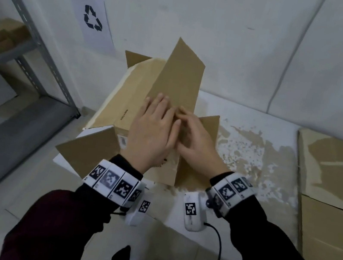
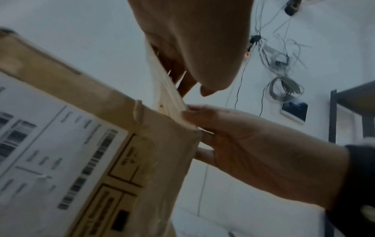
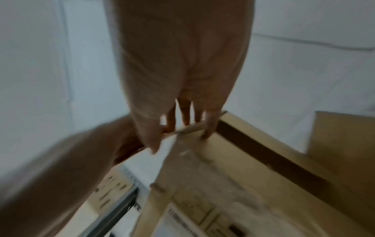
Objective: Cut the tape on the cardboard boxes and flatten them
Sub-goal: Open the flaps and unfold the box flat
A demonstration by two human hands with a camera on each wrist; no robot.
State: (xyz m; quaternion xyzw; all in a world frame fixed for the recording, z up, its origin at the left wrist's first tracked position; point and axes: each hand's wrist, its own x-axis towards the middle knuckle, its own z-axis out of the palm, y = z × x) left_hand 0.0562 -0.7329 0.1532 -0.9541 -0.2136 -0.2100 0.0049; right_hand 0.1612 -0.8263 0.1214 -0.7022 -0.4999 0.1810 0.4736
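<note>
A brown cardboard box [image 1: 119, 107] lies on its side on the white table [image 1: 281, 116], its end flaps open. One long flap [image 1: 181, 79] stands up at the far end. My left hand [image 1: 155, 127] lies flat on the box's top, fingers straight, against the base of that flap. In the left wrist view the left hand [image 2: 192, 40] is beside a torn cardboard edge [image 2: 166, 89]. My right hand [image 1: 194, 138] is beside it, fingers curled over a panel edge. The right wrist view shows the right hand [image 3: 178, 64] with fingers behind the edge [image 3: 188, 128] and thumb in front. No cutter is in view.
Flattened cardboard [image 1: 332, 191] lies on the table's right side. A grey metal shelf [image 1: 33, 43] with boxes stands at the left, and a recycling sign [image 1: 92, 18] hangs on the wall behind. A shipping label [image 2: 50, 144] covers one box face. Cables [image 2: 284, 83] hang on a wall.
</note>
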